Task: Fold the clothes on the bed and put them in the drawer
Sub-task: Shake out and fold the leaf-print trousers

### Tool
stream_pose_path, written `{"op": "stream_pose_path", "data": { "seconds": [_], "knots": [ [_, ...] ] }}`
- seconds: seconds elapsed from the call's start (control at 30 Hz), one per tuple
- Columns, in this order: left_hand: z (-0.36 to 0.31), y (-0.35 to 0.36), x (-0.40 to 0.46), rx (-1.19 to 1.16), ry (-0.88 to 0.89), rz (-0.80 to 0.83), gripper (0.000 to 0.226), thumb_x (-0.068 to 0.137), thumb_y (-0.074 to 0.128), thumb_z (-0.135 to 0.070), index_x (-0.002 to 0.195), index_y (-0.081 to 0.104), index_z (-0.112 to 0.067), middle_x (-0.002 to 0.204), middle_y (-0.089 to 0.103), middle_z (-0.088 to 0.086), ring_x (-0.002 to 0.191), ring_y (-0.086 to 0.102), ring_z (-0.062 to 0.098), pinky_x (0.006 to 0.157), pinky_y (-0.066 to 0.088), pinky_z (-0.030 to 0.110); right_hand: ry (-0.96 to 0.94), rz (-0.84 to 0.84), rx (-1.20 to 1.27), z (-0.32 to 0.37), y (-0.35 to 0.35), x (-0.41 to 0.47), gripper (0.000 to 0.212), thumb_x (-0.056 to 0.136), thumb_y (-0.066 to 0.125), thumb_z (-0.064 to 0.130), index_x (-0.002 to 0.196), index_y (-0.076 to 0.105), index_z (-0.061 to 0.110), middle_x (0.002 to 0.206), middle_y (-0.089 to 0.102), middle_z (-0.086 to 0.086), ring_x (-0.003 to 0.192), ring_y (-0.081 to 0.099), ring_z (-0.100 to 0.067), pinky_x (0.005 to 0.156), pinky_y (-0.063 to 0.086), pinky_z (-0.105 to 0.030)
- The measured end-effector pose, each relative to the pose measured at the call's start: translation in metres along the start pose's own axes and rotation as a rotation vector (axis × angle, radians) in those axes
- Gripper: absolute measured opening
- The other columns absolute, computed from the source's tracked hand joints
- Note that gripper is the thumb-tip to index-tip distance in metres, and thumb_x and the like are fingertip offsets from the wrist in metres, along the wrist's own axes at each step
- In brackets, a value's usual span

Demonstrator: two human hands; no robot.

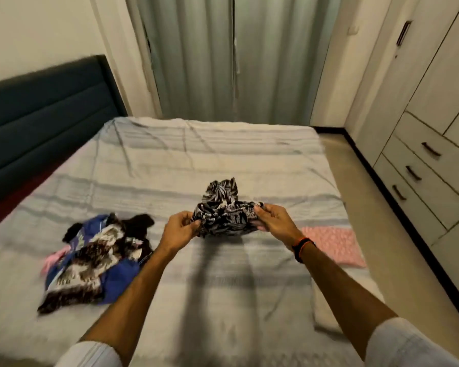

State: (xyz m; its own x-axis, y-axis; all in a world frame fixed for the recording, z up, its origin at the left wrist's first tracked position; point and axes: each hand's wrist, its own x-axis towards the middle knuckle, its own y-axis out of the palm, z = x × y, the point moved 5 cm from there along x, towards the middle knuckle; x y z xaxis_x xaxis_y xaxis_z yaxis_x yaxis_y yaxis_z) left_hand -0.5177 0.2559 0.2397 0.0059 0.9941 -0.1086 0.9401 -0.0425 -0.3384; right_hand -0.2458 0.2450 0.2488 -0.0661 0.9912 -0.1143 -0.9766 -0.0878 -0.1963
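Note:
A black-and-white patterned garment (pixel 224 207) hangs bunched above the middle of the bed (pixel 170 160). My left hand (pixel 179 229) grips its left edge and my right hand (pixel 274 221) grips its right edge. A loose pile of clothes (pixel 96 258) in blue, brown-white print, black and pink lies on the bed to the left. A folded pink cloth (pixel 334 245) rests flat near the bed's right edge. Three drawers (pixel 419 173) with dark handles, all shut, sit in the wardrobe on the right.
A dark padded headboard (pixel 43 123) runs along the left. Grey curtains (pixel 223 56) hang behind the bed. A strip of floor (pixel 376 207) separates the bed from the wardrobe (pixel 440 83).

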Motion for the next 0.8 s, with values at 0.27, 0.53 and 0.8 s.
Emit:
{"op": "stream_pose_path", "data": {
  "seconds": [0.27,0.53,0.8],
  "knots": [
    [0.128,0.038,-0.118,0.215,-0.236,0.076,0.015,0.085,0.07,-0.009,0.077,0.064,-0.02,0.071,0.064,-0.005,0.073,0.056,0.016,0.076,0.049,0.033,0.23,0.029,-0.108,-0.124,0.043,-0.117,0.058,0.092,0.056,0.054,0.104,0.065,-0.002,0.108,0.068,-0.027,0.103,0.065,-0.041,0.085,0.055,-0.052],
    [0.157,0.039,-0.179,0.358,-0.251,0.135,0.008,0.09,0.067,-0.013,0.085,0.062,-0.018,0.091,0.069,-0.001,0.089,0.062,0.014,0.076,0.039,0.02,0.365,0.004,-0.001,-0.159,0.077,-0.187,0.031,0.101,0.051,0.028,0.119,0.062,0.005,0.115,0.069,-0.008,0.103,0.066,-0.02,0.076,0.054,-0.026],
    [0.185,0.035,-0.22,0.429,-0.253,0.227,0.01,0.09,0.066,-0.013,0.089,0.061,-0.021,0.096,0.067,-0.003,0.095,0.06,0.014,0.08,0.038,0.02,0.411,-0.022,-0.042,-0.174,0.1,-0.232,0.022,0.101,0.053,0.03,0.111,0.062,0.013,0.116,0.069,-0.009,0.103,0.067,-0.02,0.075,0.055,-0.027]
  ]
}}
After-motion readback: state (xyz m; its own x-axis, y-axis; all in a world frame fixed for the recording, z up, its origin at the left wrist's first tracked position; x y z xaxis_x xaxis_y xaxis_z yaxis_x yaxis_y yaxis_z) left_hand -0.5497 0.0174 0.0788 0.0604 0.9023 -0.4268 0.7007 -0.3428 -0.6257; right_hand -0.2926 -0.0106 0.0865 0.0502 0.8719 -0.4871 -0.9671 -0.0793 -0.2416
